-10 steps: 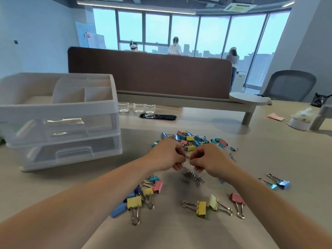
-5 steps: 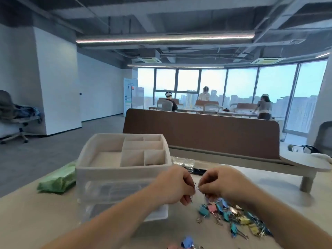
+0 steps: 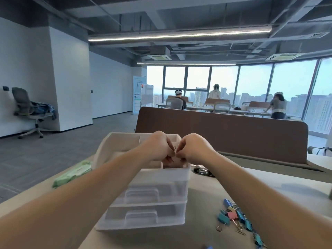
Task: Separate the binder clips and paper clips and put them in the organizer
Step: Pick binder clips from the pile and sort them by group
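A translucent white organizer (image 3: pixel 158 178) with two drawers and an open divided top tray stands on the table ahead of me. Both hands hover over its top right compartment. My left hand (image 3: pixel 158 148) and my right hand (image 3: pixel 194 149) are held together with curled fingers, pinching thin wire paper clips (image 3: pixel 173 150) between their fingertips. A pile of coloured binder clips (image 3: pixel 235 218) and a few loose paper clips lies on the table at the lower right, beside my right forearm.
A green packet (image 3: pixel 73 174) lies left of the organizer. A dark object (image 3: pixel 203 171) rests just behind its right side. A brown desk divider (image 3: pixel 233 135) crosses the back of the table. People work at far desks by the windows.
Both hands rose from the clip pile with paper clips and moved left and forward over the organizer's top tray. My view lifted, so the pile dropped to the lower right.
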